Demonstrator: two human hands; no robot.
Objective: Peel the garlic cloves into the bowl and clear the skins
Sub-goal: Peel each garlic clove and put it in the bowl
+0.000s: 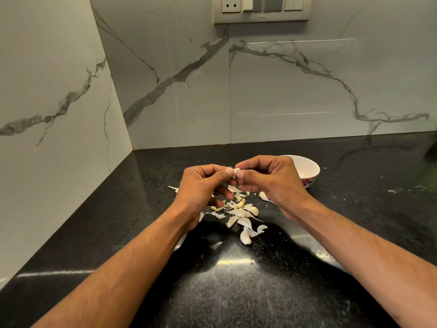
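Note:
Both hands are raised over the black counter, pinching one small garlic clove (235,172) between their fingertips. My left hand (201,185) holds it from the left with thumb and forefinger. My right hand (267,178) pinches it from the right. Below them lies a scatter of garlic cloves and papery skins (241,214) on the counter. A white bowl (307,168) with a red patterned outside stands just behind my right hand; its inside is partly hidden by that hand.
The black speckled counter (236,292) meets marble-look walls at the back and left, forming a corner at the back left. A switch panel (261,8) is on the wall above. A white object (181,242) peeks out under my left forearm.

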